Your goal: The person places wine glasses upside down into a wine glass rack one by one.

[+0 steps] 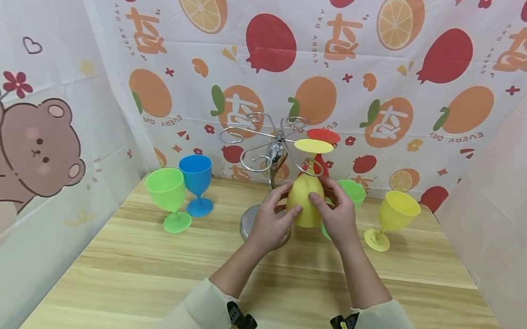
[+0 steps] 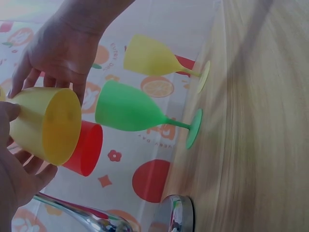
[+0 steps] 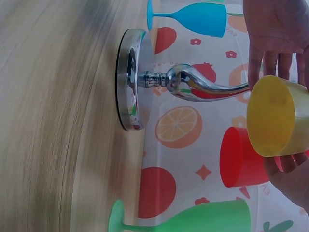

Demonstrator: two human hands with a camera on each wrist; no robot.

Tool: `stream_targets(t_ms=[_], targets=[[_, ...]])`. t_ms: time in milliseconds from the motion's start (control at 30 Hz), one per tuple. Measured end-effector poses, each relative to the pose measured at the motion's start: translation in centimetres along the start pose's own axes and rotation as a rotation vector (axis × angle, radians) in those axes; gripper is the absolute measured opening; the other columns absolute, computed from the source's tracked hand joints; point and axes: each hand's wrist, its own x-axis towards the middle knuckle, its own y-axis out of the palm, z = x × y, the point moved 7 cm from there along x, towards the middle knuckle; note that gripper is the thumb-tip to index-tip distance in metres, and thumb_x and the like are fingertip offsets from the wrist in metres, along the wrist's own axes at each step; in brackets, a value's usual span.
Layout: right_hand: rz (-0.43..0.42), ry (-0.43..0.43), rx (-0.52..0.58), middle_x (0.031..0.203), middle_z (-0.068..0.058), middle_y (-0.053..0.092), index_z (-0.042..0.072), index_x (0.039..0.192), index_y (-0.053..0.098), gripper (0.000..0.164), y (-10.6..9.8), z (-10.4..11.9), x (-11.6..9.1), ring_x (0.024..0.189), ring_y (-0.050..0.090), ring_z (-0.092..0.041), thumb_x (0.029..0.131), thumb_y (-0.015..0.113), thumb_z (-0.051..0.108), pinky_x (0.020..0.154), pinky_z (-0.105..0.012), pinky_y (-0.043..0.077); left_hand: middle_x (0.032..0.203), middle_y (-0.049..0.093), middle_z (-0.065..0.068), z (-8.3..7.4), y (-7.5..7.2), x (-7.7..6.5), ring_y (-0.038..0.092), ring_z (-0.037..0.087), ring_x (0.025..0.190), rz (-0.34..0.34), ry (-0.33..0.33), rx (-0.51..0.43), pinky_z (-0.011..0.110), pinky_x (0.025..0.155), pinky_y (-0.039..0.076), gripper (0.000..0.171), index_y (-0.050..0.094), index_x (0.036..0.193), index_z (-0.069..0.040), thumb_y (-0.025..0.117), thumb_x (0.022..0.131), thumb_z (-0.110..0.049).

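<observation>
The upside-down yellow goblet [image 1: 305, 201] is between the two hands, held clear of the table [image 1: 306, 308] beside the metal rack [image 1: 276, 152]. The left hand [image 1: 271, 220] and right hand [image 1: 341, 218] grip its bowl from opposite sides, fingers partly curled around it, thumbs on the near face. It is plain and matte, with a deep rounded bowl, slim stem and flat round foot uppermost. Its stem is by a wire loop, though whether it sits inside is hard to tell.

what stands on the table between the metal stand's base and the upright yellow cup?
One green cup; the left wrist view shows it clearly.
</observation>
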Motion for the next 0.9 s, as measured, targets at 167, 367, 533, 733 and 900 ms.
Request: stream_targets(t_ms=[167, 367, 533, 733, 900], targets=[[0.025, -0.015, 0.001, 0.135, -0.007, 0.057, 0.011, 0.138, 0.055, 0.047, 0.4, -0.3, 0.1, 0.116, 0.056, -0.021, 0.094, 0.068, 0.022, 0.087, -0.022, 0.053, 0.139, 0.051, 0.020, 0.2, -0.3, -0.1, 0.052, 0.037, 0.124, -0.019, -0.025, 0.005, 0.051, 0.098, 0.050, 0.056, 0.045, 0.142, 0.001, 0.068, 0.091, -0.005], [0.051, -0.013, 0.013, 0.136, -0.006, 0.056, 0.011, 0.138, 0.055, 0.050, 0.8, -0.1, 0.0, 0.118, 0.055, -0.023, 0.093, 0.069, 0.026, 0.090, -0.021, 0.052, 0.135, 0.055, 0.009, 0.8, -1.0, -0.3, 0.055, 0.028, 0.121, -0.061, -0.003, 0.026, 0.046, 0.096, 0.051, 0.054, 0.051, 0.139, -0.012, 0.072, 0.090, -0.013], [0.082, -0.019, 0.034, 0.137, -0.007, 0.055, 0.011, 0.140, 0.054, 0.050, 1.2, -0.1, 0.0, 0.119, 0.055, -0.022, 0.094, 0.068, 0.025, 0.092, -0.021, 0.051, 0.131, 0.057, 0.006, 0.8, -1.5, -0.5, 0.057, 0.024, 0.117, -0.092, 0.029, 0.031, 0.043, 0.094, 0.053, 0.052, 0.054, 0.136, -0.014, 0.074, 0.088, -0.017], [0.116, -0.038, 0.045, 0.138, -0.007, 0.054, 0.012, 0.141, 0.052, 0.049, 1.7, 0.0, -0.2, 0.121, 0.054, -0.022, 0.095, 0.066, 0.021, 0.094, -0.021, 0.050, 0.131, 0.055, 0.002, 0.6, -1.9, -0.8, 0.055, 0.019, 0.117, -0.100, 0.016, 0.063, 0.040, 0.094, 0.054, 0.051, 0.054, 0.135, -0.015, 0.074, 0.089, -0.022], [0.131, -0.055, 0.056, 0.139, -0.007, 0.053, 0.011, 0.141, 0.051, 0.049, 2.2, 0.2, -0.2, 0.124, 0.053, -0.023, 0.095, 0.065, 0.020, 0.097, -0.021, 0.049, 0.132, 0.055, 0.002, 0.6, -2.3, -0.9, 0.054, 0.019, 0.118, -0.106, 0.019, 0.058, 0.040, 0.095, 0.053, 0.051, 0.055, 0.135, -0.016, 0.075, 0.088, -0.021]])
